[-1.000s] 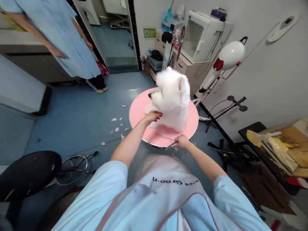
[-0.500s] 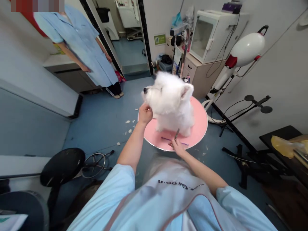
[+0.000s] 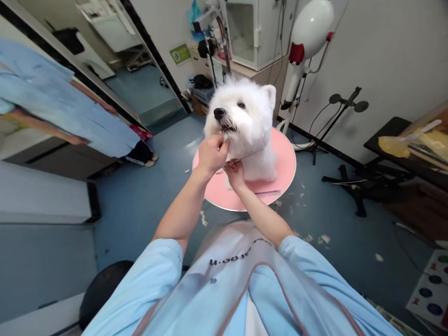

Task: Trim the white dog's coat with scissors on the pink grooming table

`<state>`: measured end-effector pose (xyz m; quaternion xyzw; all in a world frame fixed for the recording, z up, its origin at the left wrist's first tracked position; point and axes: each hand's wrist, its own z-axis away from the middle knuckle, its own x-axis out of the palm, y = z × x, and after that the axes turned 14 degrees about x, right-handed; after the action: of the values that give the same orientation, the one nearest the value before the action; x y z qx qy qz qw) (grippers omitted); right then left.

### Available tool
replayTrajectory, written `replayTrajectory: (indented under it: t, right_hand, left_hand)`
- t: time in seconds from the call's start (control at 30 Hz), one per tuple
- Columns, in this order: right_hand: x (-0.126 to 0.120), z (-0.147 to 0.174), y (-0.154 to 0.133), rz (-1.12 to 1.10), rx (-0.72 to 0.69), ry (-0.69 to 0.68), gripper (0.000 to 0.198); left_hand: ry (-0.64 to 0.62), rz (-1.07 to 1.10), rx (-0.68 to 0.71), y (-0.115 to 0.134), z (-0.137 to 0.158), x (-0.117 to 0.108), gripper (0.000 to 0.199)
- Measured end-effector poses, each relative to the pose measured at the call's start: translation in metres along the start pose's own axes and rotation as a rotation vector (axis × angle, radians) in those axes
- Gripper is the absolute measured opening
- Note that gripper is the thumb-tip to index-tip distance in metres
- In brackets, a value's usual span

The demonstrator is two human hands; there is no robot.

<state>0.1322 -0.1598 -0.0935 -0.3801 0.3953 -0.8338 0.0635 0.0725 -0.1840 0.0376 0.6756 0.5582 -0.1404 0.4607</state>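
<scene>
Pink, round tabletop (image 3: 285,158) bears fluffy dog (image 3: 245,116); your left hand (image 3: 212,154) pinches its chin (image 3: 231,136), right hand (image 3: 234,174) grips scissors (image 3: 233,163); apron (image 3: 227,240) lettering (image 3: 230,259) is black.

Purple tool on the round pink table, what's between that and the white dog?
Just bare pink tabletop: in the head view, a narrow strip separates the purple tool from the white dog.

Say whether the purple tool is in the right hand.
No, the purple tool lies on the pink table; the right hand holds scissors.
</scene>
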Motion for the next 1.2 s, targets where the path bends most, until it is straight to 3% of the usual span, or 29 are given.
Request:
replayTrajectory:
  t: [0.13, 0.3, 0.43, 0.67, 1.2]
  right_hand:
    - [0.013, 0.02, 0.007, -0.143, -0.064, -0.01, 0.04]
    - [0.018, 0.039, -0.006, -0.253, 0.056, -0.17, 0.034]
    - [0.022, 0.043, -0.012, -0.265, 0.073, -0.111, 0.037]
    - [0.025, 0.06, -0.019, -0.371, 0.1, -0.145, 0.027]
    - [0.012, 0.054, -0.017, -0.176, 0.094, -0.006, 0.038]
  left_hand:
    - [-0.052, 0.013, 0.011, -0.005, -0.001, -0.004, 0.038]
    - [-0.122, 0.025, 0.0, -0.017, 0.002, -0.011, 0.035]
    - [-0.129, 0.077, -0.021, -0.025, 0.006, -0.013, 0.032]
    - [-0.169, 0.178, -0.122, -0.024, 0.014, -0.013, 0.03]
    - [-0.233, 0.198, -0.039, -0.03, 0.021, -0.014, 0.035]
